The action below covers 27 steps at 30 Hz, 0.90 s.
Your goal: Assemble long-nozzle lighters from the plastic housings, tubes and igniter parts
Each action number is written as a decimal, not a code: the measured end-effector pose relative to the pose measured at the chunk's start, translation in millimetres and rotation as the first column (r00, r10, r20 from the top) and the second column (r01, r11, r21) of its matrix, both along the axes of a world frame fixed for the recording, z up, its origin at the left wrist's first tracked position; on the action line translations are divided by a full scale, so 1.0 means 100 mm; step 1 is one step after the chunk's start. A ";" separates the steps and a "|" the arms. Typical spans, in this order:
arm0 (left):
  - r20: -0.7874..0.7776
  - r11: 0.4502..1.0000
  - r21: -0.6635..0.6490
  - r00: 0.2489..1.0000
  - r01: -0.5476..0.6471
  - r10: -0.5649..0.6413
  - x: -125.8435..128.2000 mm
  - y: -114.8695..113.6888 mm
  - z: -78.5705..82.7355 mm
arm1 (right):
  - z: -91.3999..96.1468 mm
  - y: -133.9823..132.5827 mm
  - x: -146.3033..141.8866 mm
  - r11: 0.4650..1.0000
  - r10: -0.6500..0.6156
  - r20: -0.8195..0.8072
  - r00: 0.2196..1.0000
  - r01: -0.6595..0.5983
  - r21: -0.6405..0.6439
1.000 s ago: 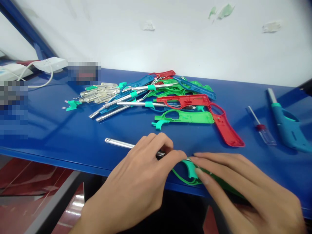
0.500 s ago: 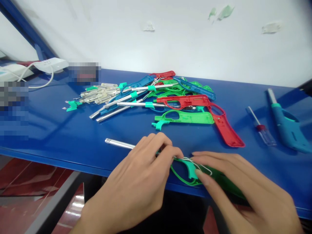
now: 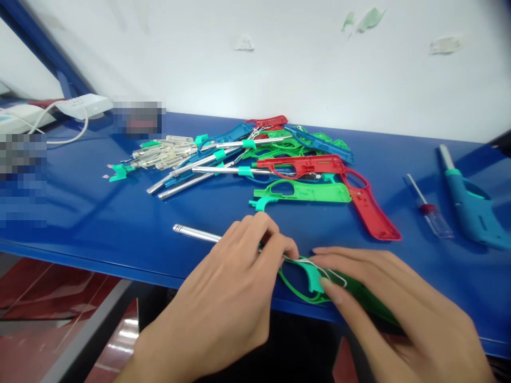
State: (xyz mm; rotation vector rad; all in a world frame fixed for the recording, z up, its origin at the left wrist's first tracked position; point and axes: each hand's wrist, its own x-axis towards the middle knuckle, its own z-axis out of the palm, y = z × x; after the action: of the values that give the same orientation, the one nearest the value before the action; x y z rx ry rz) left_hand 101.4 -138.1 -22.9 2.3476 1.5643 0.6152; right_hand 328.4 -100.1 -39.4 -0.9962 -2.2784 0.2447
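At the table's front edge lies a green lighter half-shell (image 3: 293, 290) with a teal trigger (image 3: 314, 277) in its loop. A silver metal tube (image 3: 195, 233) sticks out to the left from under my left hand (image 3: 223, 287), whose fingers are closed on the lighter near the tube's inner end. White wires (image 3: 335, 275) run loose above the trigger. My right hand (image 3: 399, 303) grips the shell's handle end, with the thumb by the trigger and the fingertips at the wires. Much of the green shell is hidden under both hands.
Behind my hands lies a pile of silver tubes (image 3: 191, 169), red shells (image 3: 369, 210), green shells (image 3: 319, 192) and blue shells (image 3: 319, 144). Pale small parts (image 3: 163, 153) lie at its left. On the right are a screwdriver (image 3: 435, 219) and a blue lighter (image 3: 473, 207). White power strip (image 3: 90, 105) at far left.
My left fingers have shifted very slightly on the lighter. Otherwise both hands and the parts stay almost where they were.
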 end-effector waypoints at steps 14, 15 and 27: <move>0.016 0.998 0.064 1.000 0.007 -0.009 0.00 -0.01 0.01 | -0.05 -0.02 0.05 0.998 0.013 0.025 1.000 -0.014 0.054; 0.018 0.997 0.071 1.000 0.012 -0.014 0.00 0.00 0.01 | -0.05 -0.01 0.05 0.998 0.019 0.039 0.999 -0.022 0.067; 0.095 0.989 0.139 0.994 0.040 -0.053 -0.04 -0.01 -0.05 | -0.06 -0.03 0.01 0.995 -0.026 0.009 1.000 0.025 0.100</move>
State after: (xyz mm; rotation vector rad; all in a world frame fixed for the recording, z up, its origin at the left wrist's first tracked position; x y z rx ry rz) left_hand 97.2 -139.4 -27.6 2.4037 1.4634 0.8388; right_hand 329.3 -103.4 -45.7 -0.9765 -2.2618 0.1142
